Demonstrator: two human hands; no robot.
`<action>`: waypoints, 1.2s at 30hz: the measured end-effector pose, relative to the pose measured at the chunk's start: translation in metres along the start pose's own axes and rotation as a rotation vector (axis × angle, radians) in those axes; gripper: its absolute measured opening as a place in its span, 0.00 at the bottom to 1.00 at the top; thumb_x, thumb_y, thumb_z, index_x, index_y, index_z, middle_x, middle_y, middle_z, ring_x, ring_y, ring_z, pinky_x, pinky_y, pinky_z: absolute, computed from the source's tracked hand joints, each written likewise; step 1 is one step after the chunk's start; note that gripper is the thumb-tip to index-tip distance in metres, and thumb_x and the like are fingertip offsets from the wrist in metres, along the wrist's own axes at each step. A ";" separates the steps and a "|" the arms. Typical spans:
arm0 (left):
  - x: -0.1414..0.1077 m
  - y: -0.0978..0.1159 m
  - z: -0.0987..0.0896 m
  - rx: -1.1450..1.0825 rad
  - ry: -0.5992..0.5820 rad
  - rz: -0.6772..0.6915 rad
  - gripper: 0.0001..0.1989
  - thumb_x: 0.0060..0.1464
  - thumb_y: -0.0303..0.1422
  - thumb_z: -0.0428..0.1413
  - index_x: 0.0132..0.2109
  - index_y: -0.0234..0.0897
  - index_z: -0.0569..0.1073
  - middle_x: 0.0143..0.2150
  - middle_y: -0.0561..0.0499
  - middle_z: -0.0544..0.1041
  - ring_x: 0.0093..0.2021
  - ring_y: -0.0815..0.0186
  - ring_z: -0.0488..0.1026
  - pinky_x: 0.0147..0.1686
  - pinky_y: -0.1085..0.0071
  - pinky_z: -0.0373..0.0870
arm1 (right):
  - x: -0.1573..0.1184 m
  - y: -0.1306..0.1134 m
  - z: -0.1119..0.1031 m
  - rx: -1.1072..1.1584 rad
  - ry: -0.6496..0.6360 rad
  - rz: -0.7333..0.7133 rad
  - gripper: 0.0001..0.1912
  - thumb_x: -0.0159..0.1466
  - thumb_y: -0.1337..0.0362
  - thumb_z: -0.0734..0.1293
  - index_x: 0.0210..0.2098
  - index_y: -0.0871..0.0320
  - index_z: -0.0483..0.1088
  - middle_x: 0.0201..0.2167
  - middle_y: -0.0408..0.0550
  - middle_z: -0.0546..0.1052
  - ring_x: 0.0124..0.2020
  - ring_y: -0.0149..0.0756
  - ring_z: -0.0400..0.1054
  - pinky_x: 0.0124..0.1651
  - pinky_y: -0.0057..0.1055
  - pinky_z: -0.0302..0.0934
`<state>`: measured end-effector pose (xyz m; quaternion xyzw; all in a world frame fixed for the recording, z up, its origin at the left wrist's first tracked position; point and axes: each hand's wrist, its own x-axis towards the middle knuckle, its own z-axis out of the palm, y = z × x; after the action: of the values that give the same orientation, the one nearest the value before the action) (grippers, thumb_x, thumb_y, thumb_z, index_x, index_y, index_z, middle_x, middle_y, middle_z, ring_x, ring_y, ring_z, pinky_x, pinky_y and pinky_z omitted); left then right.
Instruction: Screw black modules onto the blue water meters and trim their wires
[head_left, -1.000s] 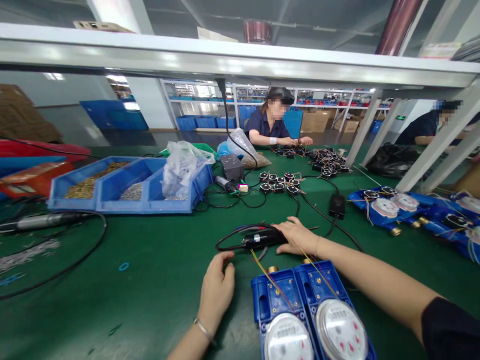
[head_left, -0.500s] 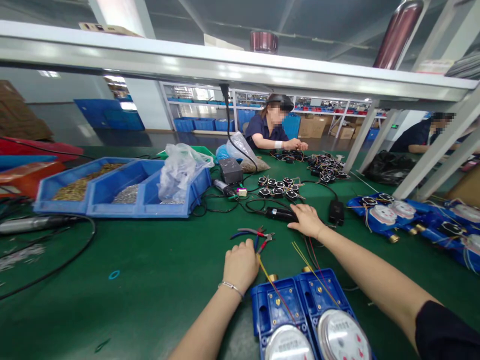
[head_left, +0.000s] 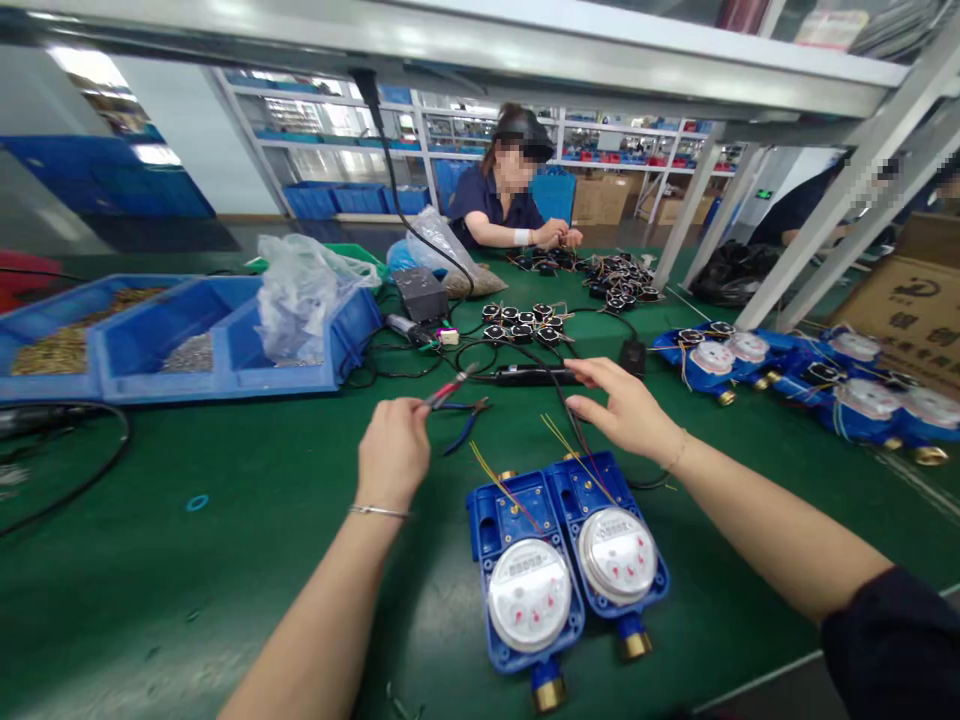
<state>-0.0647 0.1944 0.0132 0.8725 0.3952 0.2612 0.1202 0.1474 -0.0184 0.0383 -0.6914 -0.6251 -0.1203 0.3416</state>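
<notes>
My left hand [head_left: 394,450] is closed round a pair of red-handled wire cutters [head_left: 452,386], jaws pointing up and right, most of the handles hidden in the fist. Blue-handled pliers [head_left: 466,424] lie on the table just right of it. My right hand [head_left: 626,412] is open, its fingers stretched over the end of a black pen-like tool [head_left: 517,376] and its cable; whether they touch is unclear. Below and between my hands lie two blue water meters, a left one [head_left: 529,595] and a right one [head_left: 617,556], with yellow and red wires rising from their tops.
Blue bins [head_left: 161,350] with small metal parts and a plastic bag [head_left: 300,290] stand at left. Black round modules [head_left: 525,322] lie mid-table. More blue meters [head_left: 712,358] are at right, by a shelf leg [head_left: 787,235]. A co-worker [head_left: 506,190] sits opposite.
My left hand has lifted the wire cutters off the table and moved left and up in view. My right hand's fingers have straightened. The view has tilted down, showing the meters whole.
</notes>
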 end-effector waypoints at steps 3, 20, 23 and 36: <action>-0.004 0.022 -0.041 -0.216 0.052 -0.027 0.16 0.62 0.41 0.43 0.47 0.34 0.64 0.34 0.52 0.71 0.33 0.68 0.71 0.36 0.65 0.70 | -0.011 -0.019 -0.013 -0.028 0.186 -0.033 0.27 0.67 0.64 0.60 0.63 0.54 0.48 0.52 0.53 0.64 0.49 0.36 0.65 0.50 0.36 0.68; -0.037 0.183 -0.096 -0.718 -0.715 0.225 0.14 0.53 0.35 0.50 0.22 0.36 0.64 0.17 0.58 0.62 0.17 0.77 0.56 0.15 0.80 0.51 | -0.034 -0.045 -0.048 -0.160 0.095 -0.505 0.24 0.56 0.58 0.73 0.49 0.32 0.64 0.58 0.34 0.61 0.66 0.43 0.41 0.66 0.58 0.40; -0.036 0.188 -0.087 -0.861 -0.849 0.123 0.12 0.55 0.35 0.46 0.25 0.37 0.63 0.17 0.58 0.61 0.15 0.76 0.56 0.13 0.79 0.52 | -0.044 -0.054 -0.035 -0.146 0.213 -0.443 0.30 0.56 0.60 0.73 0.53 0.31 0.60 0.63 0.35 0.50 0.65 0.44 0.42 0.62 0.51 0.54; -0.052 0.066 -0.036 -0.763 -0.323 -0.093 0.17 0.58 0.47 0.48 0.45 0.39 0.67 0.42 0.51 0.72 0.44 0.64 0.68 0.49 0.63 0.63 | -0.038 -0.021 -0.025 0.637 0.289 0.410 0.42 0.54 0.46 0.71 0.62 0.51 0.52 0.41 0.49 0.64 0.29 0.32 0.58 0.26 0.28 0.58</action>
<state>-0.0724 0.1118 0.0520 0.7764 0.2848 0.2428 0.5070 0.1267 -0.0644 0.0413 -0.6373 -0.4260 0.0542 0.6399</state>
